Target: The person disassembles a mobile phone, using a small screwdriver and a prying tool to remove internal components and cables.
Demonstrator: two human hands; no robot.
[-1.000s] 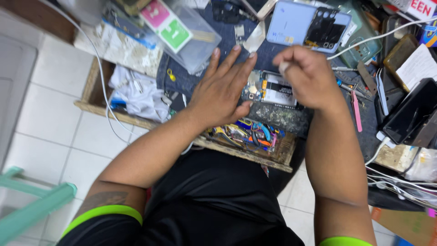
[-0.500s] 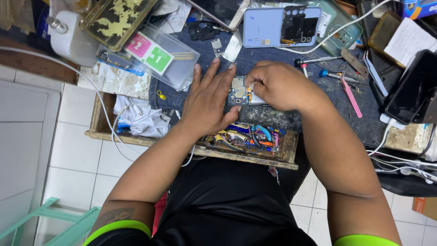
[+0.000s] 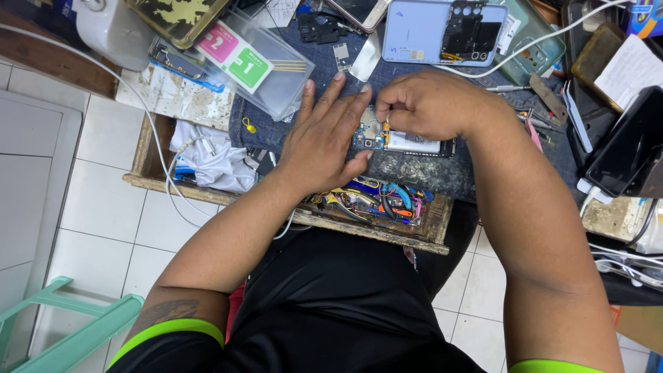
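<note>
The left hand [image 3: 323, 141] lies flat with its fingers spread apart on the opened phone [image 3: 404, 140], pressing it onto the dark work mat [image 3: 421, 173]. The right hand [image 3: 431, 103] is curled together just beside the left fingertips, with thumb and forefinger pinched at the top corner of the circuit board; whether they hold a small part or tool I cannot tell, because the knuckles hide it. The phone lies between both hands, and the right hand covers most of its upper edge.

Above the right hand lies a light blue phone back cover [image 3: 442, 31] with a dark camera frame. Above the left hand sits a clear plastic box [image 3: 259, 62] with pink and green stickers. To the right of the right wrist are tweezers and thin tools [image 3: 542, 103], and further right a black phone [image 3: 628, 148] stands tilted. Below the left palm an open wooden drawer [image 3: 376, 207] holds coloured tools and wires. Left of the left wrist lies a white cloth [image 3: 210, 162] with a white cable [image 3: 166, 159].

The bench is crowded, and under it is a white tile floor [image 3: 90, 200] with a green plastic stool [image 3: 69, 324].

Compared with half a second ago, both hands are on the same phone; the right hand has closed in nearer to the left fingers.
</note>
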